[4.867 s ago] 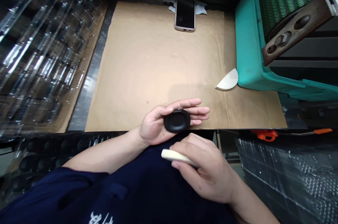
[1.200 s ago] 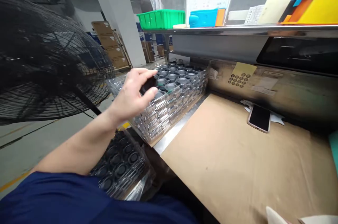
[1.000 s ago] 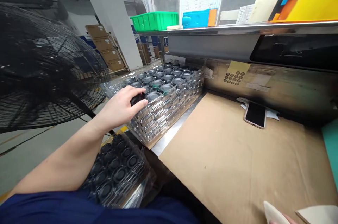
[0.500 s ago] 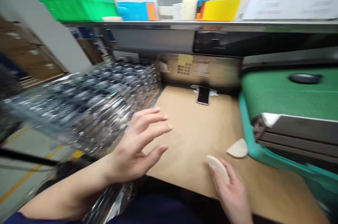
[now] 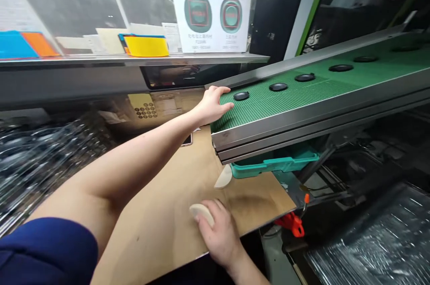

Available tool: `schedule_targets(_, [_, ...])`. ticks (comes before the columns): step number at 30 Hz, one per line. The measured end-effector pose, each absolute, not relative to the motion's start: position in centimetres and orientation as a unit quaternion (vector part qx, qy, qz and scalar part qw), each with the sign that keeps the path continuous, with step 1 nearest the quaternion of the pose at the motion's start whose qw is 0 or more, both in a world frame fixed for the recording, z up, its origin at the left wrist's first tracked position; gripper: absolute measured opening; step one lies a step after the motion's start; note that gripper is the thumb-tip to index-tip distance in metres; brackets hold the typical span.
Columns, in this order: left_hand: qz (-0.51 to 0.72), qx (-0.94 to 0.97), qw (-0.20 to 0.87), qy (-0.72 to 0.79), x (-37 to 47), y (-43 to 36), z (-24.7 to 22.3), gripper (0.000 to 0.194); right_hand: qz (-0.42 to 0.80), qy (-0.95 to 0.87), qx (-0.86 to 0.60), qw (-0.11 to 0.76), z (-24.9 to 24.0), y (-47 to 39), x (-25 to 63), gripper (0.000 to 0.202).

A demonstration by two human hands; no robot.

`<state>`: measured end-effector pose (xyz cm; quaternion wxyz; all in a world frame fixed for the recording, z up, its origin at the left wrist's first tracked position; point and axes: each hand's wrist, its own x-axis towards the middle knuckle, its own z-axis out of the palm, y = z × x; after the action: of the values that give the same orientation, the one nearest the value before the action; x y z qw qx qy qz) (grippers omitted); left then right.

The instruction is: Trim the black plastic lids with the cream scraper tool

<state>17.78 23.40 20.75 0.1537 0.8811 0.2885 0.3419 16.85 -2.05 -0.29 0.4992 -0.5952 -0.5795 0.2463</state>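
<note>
My left hand [image 5: 215, 104] reaches over the near end of a green conveyor belt [image 5: 262, 106], thumb and fingers apart, holding nothing. Just beyond its fingertips lies a round black part [image 5: 241, 96], not touched. Further up the belt are several more, such as a second black part [image 5: 278, 87]. My right hand [image 5: 220, 231] is closed on a cream-coloured pad [image 5: 202, 212] above the brown board [image 5: 161, 218]. Another cream pad [image 5: 224, 177] rests on the board beside a teal tray.
The teal tray [image 5: 258, 169] sits under the belt's metal frame [image 5: 285, 117]. Clear plastic trays [image 5: 43, 155] are stacked at left, more plastic trays [image 5: 379, 240] at lower right. A shelf [image 5: 101, 60] spans the back. Red-handled tool [image 5: 295, 226] at the board's right edge.
The view has swung to the right. My left hand has moved from above the board to the belt's end, still empty. My right hand still holds the cream pad.
</note>
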Motion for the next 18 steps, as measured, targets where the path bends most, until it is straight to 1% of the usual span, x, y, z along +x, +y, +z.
schedule_targets(3, [0.327, 0.879, 0.168, 0.302, 21.8, 26.0, 20.6, 0.065, 0.245, -0.581, -0.601, 0.491, -0.2, -2.0, 16.9, 0.02])
schedule_targets(7, [0.313, 0.884, 0.187, 0.293, 25.3, 27.8, 20.4, 0.069, 0.233, -0.583, -0.597, 0.5, -0.2, -2.0, 16.8, 0.022])
schedule_targets(11, [0.319, 0.882, 0.201, 0.284, 27.0, 28.3, 20.0, 0.06, 0.221, -0.581, -0.598, 0.506, -0.3, -2.0, 16.8, 0.024])
schedule_targets(13, [0.346, 0.868, 0.197, 0.296, 26.9, 28.3, 19.8, 0.057, 0.222, -0.58, -0.601, 0.503, -0.3, -2.0, 17.0, 0.023])
schedule_targets(15, [0.387, 0.846, 0.183, 0.318, 25.8, 28.1, 19.9, 0.06, 0.227, -0.581, -0.6, 0.501, -0.2, -2.1, 17.1, 0.022])
schedule_targets(18, [0.447, 0.813, 0.174, 0.329, 21.8, 27.0, 19.8, 0.057, 0.231, -0.585, -0.598, 0.497, 0.0, -2.3, 17.3, 0.023])
